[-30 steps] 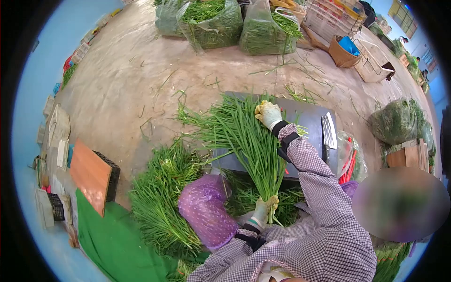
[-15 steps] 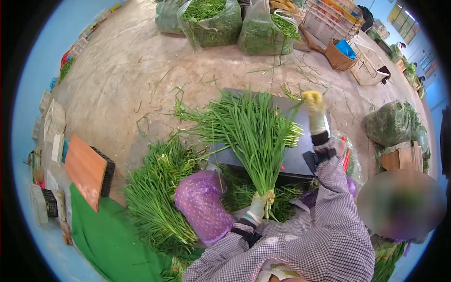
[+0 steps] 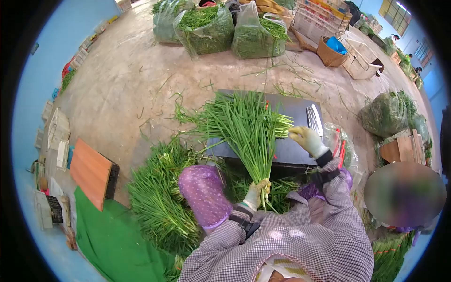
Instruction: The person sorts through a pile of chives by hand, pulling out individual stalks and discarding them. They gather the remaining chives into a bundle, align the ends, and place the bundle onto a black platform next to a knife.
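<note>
My left hand (image 3: 256,193), in a pale glove, grips the stem end of a bunch of long green chives (image 3: 244,127). The bunch fans out over a dark flat board (image 3: 296,113) in front of me. My right hand (image 3: 306,139), also gloved, hovers at the right edge of the fanned leaves, its fingertips pinched on a few leaf tips. A cleaver (image 3: 314,120) lies on the board just beyond my right hand. My knees are covered in purple plastic (image 3: 204,192).
A loose pile of chives (image 3: 159,197) lies on the floor to my left, beside a green sheet (image 3: 112,244) and an orange board on a black crate (image 3: 91,173). Bagged greens (image 3: 211,26) stand at the far side, more bags (image 3: 387,115) to the right. Another person sits blurred at right.
My right hand has come back from the far right of the board, where it was raised, down to the right edge of the bunch. The left hand keeps its hold on the stems.
</note>
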`<act>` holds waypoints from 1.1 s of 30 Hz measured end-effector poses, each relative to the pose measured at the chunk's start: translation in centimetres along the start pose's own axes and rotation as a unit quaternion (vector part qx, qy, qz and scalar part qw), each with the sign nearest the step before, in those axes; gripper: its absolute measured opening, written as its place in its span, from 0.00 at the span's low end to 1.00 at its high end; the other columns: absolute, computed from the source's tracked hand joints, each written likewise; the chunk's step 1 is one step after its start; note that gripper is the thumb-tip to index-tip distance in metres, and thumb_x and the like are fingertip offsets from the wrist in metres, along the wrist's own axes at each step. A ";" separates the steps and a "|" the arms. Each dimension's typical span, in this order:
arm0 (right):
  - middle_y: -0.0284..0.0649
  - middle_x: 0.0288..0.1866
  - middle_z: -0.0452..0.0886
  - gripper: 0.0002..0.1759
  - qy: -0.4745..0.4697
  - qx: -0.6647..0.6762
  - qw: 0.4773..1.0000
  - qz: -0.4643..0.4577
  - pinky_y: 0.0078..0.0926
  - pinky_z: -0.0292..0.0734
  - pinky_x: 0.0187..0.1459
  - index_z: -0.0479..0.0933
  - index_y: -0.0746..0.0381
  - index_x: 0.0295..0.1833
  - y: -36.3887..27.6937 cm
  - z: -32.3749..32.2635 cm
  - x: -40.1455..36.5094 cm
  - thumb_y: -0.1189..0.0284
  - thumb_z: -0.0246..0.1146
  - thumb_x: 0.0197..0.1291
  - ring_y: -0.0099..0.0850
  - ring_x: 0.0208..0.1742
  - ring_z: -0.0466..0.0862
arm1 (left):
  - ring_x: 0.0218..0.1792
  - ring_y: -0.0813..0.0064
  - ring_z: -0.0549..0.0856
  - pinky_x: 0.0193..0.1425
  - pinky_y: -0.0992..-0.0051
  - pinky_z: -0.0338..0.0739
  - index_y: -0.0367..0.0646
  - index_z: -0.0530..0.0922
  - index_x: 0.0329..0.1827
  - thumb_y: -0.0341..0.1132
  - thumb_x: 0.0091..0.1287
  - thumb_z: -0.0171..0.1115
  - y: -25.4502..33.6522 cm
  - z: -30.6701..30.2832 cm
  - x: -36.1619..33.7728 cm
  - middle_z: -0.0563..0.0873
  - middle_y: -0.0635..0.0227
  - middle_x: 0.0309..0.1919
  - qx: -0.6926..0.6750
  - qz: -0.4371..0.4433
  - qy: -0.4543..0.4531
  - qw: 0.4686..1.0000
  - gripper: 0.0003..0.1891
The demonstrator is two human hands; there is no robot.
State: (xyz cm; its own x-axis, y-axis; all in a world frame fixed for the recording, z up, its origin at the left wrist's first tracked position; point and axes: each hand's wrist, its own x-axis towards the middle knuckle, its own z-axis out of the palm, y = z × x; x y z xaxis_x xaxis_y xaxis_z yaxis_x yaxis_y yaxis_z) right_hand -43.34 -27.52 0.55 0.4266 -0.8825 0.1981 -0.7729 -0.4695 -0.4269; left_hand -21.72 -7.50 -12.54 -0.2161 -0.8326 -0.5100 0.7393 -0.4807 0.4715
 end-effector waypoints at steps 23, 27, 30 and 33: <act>0.43 0.53 0.87 0.09 -0.057 -0.056 0.975 -0.208 0.42 0.83 0.53 0.84 0.55 0.48 -2.3 14.4 30.2 0.70 0.64 0.63 0.47 0.55 0.87 | 0.25 0.83 0.81 0.27 0.82 0.74 0.43 0.81 0.48 0.38 0.72 0.68 -1.3 -0.4 0.7 0.84 0.72 0.31 -0.036 -0.039 0.012 0.999 0.10; 0.45 0.43 0.90 0.14 -0.210 -0.201 0.952 -0.090 0.47 0.84 0.50 0.84 0.57 0.50 -2.2 17.2 32.3 0.65 0.65 0.61 0.49 0.47 0.89 | 0.25 0.84 0.80 0.26 0.82 0.73 0.44 0.80 0.50 0.40 0.72 0.68 -1.7 -0.7 0.8 0.84 0.74 0.31 -0.023 -0.034 0.010 0.999 0.11; 0.51 0.37 0.87 0.13 -0.049 -0.031 0.998 0.029 0.48 0.81 0.48 0.84 0.59 0.46 -0.7 17.8 33.2 0.62 0.64 0.62 0.50 0.43 0.88 | 0.25 0.84 0.79 0.27 0.82 0.73 0.44 0.80 0.50 0.40 0.73 0.68 -1.5 -0.4 0.4 0.83 0.74 0.32 -0.029 -0.038 0.016 0.999 0.12; 0.49 0.37 0.86 0.10 -0.001 -0.005 0.999 0.035 0.46 0.80 0.49 0.84 0.58 0.45 0.5 16.0 35.3 0.65 0.65 0.62 0.49 0.44 0.86 | 0.25 0.84 0.79 0.27 0.82 0.73 0.44 0.80 0.50 0.39 0.73 0.67 -1.8 -0.4 0.4 0.83 0.73 0.32 0.001 -0.043 0.048 0.998 0.11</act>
State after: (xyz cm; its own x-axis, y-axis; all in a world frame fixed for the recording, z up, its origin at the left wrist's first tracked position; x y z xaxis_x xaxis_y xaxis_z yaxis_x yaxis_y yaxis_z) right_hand -21.12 -58.42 -6.77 0.3732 -0.9128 0.1660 -0.8056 -0.4076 -0.4299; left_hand -22.93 -6.81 -13.86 -0.2170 -0.7580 -0.6151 0.7193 -0.5502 0.4242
